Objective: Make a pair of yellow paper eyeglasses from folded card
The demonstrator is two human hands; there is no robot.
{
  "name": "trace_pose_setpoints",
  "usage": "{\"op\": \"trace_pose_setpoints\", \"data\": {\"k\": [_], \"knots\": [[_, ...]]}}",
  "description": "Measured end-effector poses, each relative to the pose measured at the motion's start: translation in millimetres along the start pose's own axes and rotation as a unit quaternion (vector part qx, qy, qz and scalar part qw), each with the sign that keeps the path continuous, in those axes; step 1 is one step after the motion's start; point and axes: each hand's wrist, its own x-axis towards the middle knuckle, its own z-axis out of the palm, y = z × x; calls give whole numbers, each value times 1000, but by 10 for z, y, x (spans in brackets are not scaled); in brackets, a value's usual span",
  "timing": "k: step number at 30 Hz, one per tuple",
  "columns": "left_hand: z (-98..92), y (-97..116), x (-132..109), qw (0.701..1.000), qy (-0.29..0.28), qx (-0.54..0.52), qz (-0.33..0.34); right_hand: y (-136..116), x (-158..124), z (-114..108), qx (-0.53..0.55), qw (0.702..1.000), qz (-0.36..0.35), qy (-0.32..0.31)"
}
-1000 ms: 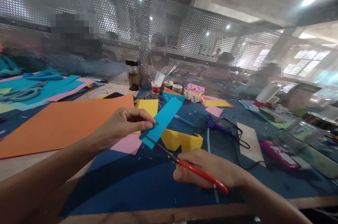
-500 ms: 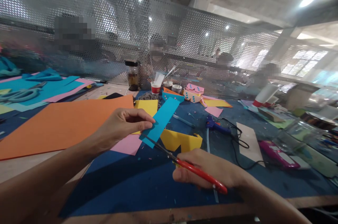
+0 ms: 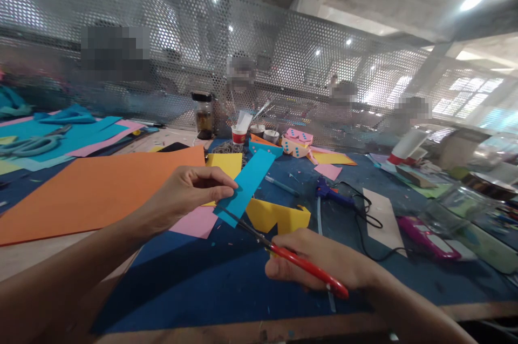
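Note:
Between thumb and fingers, my left hand point(image 3: 200, 187) pinches a strip of blue paper point(image 3: 251, 175) by its left edge, raised over the table. My right hand point(image 3: 307, 257) is wrapped round the red handles of a pair of scissors point(image 3: 295, 260). Their dark blades lie across the lower end of the strip. Just behind the blades rests a yellow paper cutout point(image 3: 279, 215) with a notch in its lower edge. A pink paper piece point(image 3: 196, 222) lies below my left hand, and a large orange sheet point(image 3: 101, 184) spreads out to its left.
A blue glue gun point(image 3: 332, 193) with a black cord lies right of centre, near a magenta object point(image 3: 429, 238). At the back stand a lidded jar point(image 3: 203, 117), paper cups point(image 3: 238, 135) and folded paper pieces point(image 3: 297, 144). Grey-green scissors point(image 3: 34, 144) rest on coloured sheets at left.

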Motion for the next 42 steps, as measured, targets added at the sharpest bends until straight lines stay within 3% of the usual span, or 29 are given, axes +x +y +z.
{"op": "trace_pose_setpoints", "data": {"k": [13, 42], "knots": [[5, 4, 7, 1000, -1, -2, 9, 64, 2, 19, -6, 1000, -26, 2], [1, 5, 2, 1000, 0, -5, -1, 6, -8, 10, 2, 1000, 26, 3]]}}
